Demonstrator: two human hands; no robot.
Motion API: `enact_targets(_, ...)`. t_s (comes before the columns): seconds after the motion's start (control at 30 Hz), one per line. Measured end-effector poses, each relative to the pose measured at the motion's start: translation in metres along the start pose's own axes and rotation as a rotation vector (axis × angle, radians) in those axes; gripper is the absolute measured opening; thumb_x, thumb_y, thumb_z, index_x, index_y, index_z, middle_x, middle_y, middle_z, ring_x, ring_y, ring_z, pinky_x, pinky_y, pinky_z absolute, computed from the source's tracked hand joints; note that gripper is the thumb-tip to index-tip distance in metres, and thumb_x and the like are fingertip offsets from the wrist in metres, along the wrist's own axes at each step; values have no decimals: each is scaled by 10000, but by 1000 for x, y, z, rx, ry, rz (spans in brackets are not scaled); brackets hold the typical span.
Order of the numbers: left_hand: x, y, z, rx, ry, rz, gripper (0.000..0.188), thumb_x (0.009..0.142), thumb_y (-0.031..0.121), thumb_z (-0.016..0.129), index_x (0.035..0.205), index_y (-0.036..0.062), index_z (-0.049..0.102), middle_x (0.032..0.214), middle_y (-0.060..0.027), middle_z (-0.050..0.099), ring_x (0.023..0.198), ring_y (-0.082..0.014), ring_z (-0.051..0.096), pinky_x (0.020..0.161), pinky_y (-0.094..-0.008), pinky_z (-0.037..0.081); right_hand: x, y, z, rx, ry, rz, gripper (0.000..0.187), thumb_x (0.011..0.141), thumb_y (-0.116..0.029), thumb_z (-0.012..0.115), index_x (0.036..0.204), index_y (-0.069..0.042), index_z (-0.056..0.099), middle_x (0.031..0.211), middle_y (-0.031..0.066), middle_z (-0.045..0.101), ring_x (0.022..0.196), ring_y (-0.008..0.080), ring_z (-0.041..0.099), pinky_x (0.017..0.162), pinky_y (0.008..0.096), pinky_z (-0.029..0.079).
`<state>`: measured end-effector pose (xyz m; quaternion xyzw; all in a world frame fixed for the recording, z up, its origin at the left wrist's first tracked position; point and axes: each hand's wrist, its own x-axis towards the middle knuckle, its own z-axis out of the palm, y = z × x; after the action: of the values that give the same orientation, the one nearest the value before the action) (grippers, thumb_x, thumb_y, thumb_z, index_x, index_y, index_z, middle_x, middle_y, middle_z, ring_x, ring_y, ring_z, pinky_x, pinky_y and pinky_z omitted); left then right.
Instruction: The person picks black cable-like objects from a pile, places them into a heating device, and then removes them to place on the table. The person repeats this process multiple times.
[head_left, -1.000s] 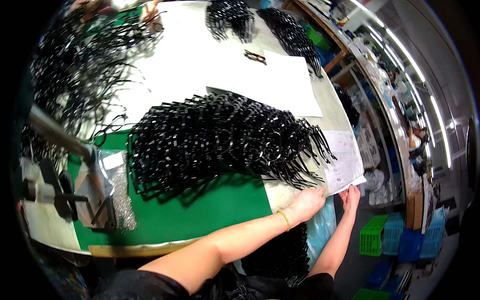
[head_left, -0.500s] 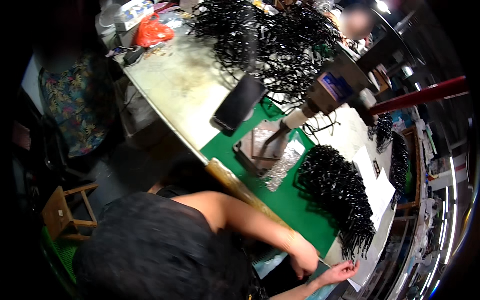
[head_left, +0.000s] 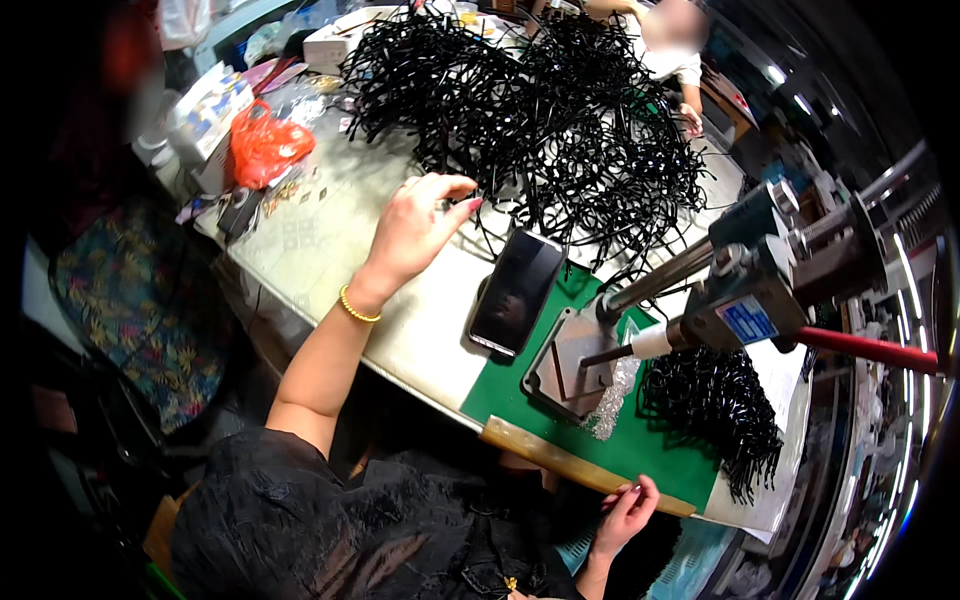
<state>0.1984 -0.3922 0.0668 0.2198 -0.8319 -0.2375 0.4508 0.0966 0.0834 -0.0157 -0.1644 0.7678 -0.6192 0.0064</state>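
Observation:
My left hand, a yellow beaded bracelet on its wrist, is raised over the table beside a big tangled pile of thin black cords. Its thumb and forefinger are apart, with nothing visible between them. By the front table edge, my right hand has loosely bent, parted fingers and no visible object. A black phone lies between the pile and the metal base plate of a hand press. Small silvery pieces lie beside the plate on a green mat.
A neater bundle of black cords lies right of the press, whose red lever sticks out rightward. A red plastic bag and a box stand at the far left. Another person is across the table.
My left hand has gone from the front right edge to the far left, near the cord pile. My right hand stays near the front edge. The view has turned, with the phone now plainer.

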Motion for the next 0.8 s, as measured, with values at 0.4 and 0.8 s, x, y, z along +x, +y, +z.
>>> enact_targets(0.4, 153, -80, -1, 342, 101, -438, 812, 903, 753, 478, 1297, 49, 570, 1285, -230, 600, 1211, -400, 545, 1031, -493, 437, -126, 198, -30, -701, -445, 493, 205, 956, -43, 562, 1157, -7, 535, 873, 83, 596, 767, 144, 542, 710, 285, 452)
enact_targets(0.8, 123, -136, 16, -33, -72, -366, 606, 954, 492, 518, 1453, 149, 505, 1438, -209, 527, 1332, -420, 483, 1112, -475, 387, -119, 227, -20, -748, -663, 510, 386, 927, -16, 573, 1305, -6, 494, 1094, 113, 603, 976, 209, 559, 888, 321, 436)
